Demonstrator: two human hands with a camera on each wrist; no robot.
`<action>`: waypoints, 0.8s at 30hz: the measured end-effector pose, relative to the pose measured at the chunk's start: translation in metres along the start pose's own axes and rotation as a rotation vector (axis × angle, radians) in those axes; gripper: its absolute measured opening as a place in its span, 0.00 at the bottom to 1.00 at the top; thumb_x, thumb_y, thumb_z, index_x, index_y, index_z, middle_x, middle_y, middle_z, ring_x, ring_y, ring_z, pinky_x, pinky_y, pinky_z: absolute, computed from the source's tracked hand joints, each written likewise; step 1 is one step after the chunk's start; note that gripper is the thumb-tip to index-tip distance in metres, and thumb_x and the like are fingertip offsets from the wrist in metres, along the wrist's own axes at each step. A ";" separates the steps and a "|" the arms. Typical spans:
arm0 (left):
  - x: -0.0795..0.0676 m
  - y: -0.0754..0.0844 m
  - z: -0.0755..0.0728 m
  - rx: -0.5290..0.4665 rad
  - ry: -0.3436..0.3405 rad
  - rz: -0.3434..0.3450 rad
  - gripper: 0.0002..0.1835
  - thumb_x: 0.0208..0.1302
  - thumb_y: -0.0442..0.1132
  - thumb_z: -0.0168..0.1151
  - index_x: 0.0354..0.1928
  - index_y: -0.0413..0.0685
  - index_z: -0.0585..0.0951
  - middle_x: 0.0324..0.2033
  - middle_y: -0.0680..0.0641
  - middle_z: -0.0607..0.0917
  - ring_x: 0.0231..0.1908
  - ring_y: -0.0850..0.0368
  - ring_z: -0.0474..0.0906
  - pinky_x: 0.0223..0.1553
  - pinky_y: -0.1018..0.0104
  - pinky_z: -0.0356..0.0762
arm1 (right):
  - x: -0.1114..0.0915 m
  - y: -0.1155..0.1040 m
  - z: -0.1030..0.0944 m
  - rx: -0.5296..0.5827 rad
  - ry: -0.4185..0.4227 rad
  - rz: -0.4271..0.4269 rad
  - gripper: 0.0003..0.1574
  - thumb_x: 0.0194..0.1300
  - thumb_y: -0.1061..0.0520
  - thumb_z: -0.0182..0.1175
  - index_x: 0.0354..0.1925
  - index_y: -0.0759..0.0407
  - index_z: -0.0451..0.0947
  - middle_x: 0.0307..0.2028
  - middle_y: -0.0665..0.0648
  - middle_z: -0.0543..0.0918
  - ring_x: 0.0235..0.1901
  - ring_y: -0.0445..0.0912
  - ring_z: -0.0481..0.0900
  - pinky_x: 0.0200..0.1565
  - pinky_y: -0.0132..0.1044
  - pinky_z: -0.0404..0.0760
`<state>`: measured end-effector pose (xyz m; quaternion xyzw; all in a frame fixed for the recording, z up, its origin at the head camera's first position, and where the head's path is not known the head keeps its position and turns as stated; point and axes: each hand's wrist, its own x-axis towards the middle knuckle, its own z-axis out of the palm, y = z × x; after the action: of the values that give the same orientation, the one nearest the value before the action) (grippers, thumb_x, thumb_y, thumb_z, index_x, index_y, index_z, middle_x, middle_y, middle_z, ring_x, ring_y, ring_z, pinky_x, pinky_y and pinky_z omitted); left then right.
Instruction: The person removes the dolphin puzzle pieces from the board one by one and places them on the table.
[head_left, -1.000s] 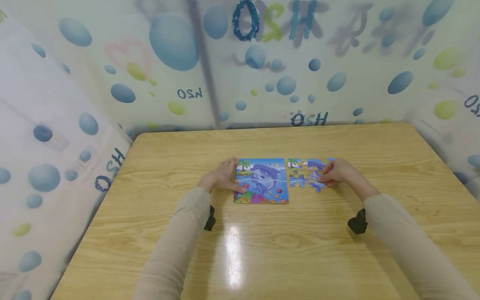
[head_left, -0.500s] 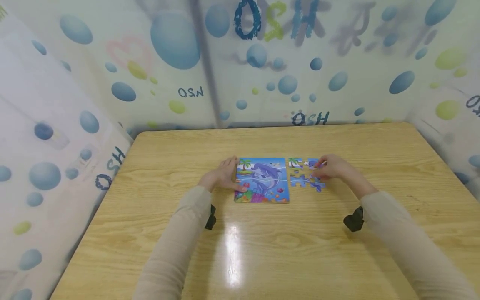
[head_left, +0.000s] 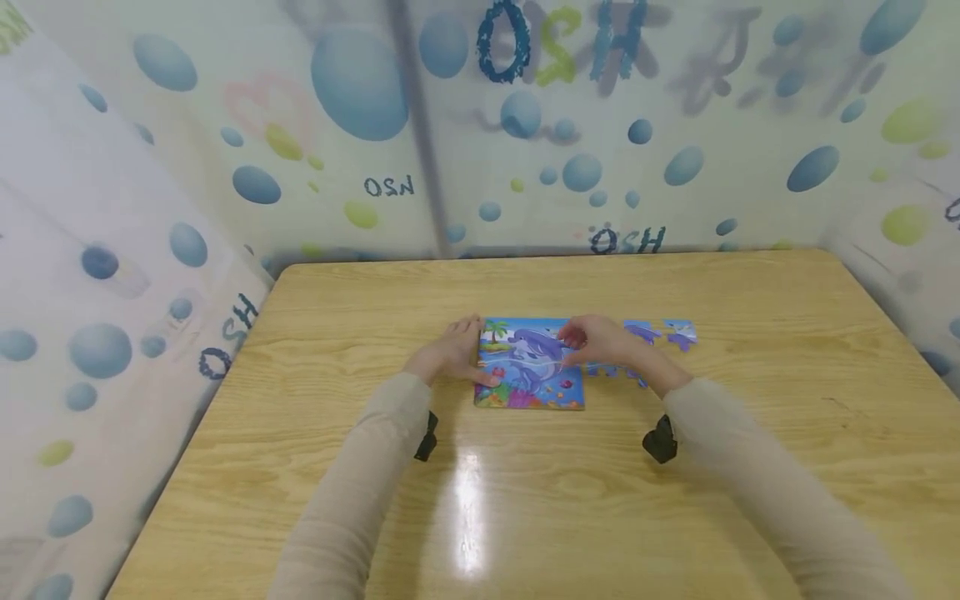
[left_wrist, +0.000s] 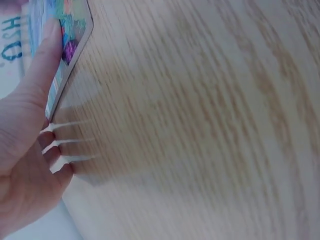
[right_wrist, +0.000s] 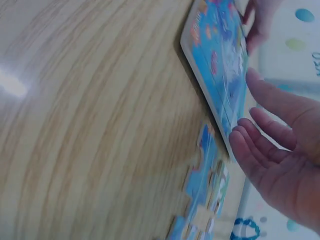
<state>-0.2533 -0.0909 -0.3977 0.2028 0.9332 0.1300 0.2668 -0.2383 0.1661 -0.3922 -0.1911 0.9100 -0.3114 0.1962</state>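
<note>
A square puzzle board printed with dolphins, a palm tree and sea plants lies flat on the table. My left hand rests at its left edge, thumb laid over the printed face, as the left wrist view also shows. Over the board's right edge is my right hand. In the right wrist view, that right hand has thumb and fingers apart, and no piece shows between them. Several puzzle pieces lie right of the board; my right hand and forearm cover some of them in the head view.
The wooden table extends around the board on all sides. Behind it hangs a pale wall covering with blue and green dots. Dark wrist devices sit under both sleeves.
My right hand has moved left, from the loose pieces to the board's right edge, uncovering pieces at the far right. My left hand stays on the board. The head view has shifted slightly.
</note>
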 end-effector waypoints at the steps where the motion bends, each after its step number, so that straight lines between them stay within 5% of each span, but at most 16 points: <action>1: 0.000 0.001 0.000 0.005 0.004 0.000 0.61 0.47 0.60 0.66 0.70 0.39 0.38 0.71 0.39 0.37 0.71 0.45 0.33 0.72 0.54 0.38 | 0.002 -0.004 0.002 -0.022 -0.010 -0.017 0.30 0.55 0.55 0.65 0.53 0.70 0.71 0.50 0.67 0.76 0.52 0.58 0.74 0.54 0.47 0.75; 12: -0.003 0.019 0.006 0.044 0.081 0.072 0.53 0.51 0.50 0.65 0.67 0.29 0.47 0.69 0.34 0.47 0.70 0.42 0.42 0.72 0.57 0.44 | 0.012 -0.020 0.008 -0.179 -0.052 0.004 0.31 0.53 0.56 0.67 0.52 0.70 0.71 0.50 0.66 0.74 0.54 0.58 0.71 0.58 0.48 0.72; 18: -0.008 0.011 0.013 0.046 0.103 0.172 0.45 0.57 0.48 0.61 0.65 0.24 0.52 0.63 0.30 0.58 0.65 0.40 0.56 0.69 0.56 0.54 | 0.016 -0.020 0.009 -0.181 -0.078 -0.013 0.29 0.52 0.56 0.67 0.49 0.69 0.72 0.48 0.65 0.76 0.51 0.57 0.73 0.56 0.47 0.73; 24: -0.013 0.005 0.018 -0.042 0.119 0.172 0.44 0.59 0.48 0.60 0.66 0.26 0.52 0.64 0.31 0.58 0.65 0.41 0.57 0.69 0.55 0.54 | 0.020 -0.021 0.012 -0.136 -0.084 0.030 0.27 0.52 0.57 0.67 0.47 0.68 0.71 0.46 0.63 0.76 0.48 0.54 0.73 0.53 0.45 0.74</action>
<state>-0.2318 -0.0897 -0.4052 0.2683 0.9235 0.1838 0.2032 -0.2449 0.1360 -0.3921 -0.2034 0.9227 -0.2376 0.2253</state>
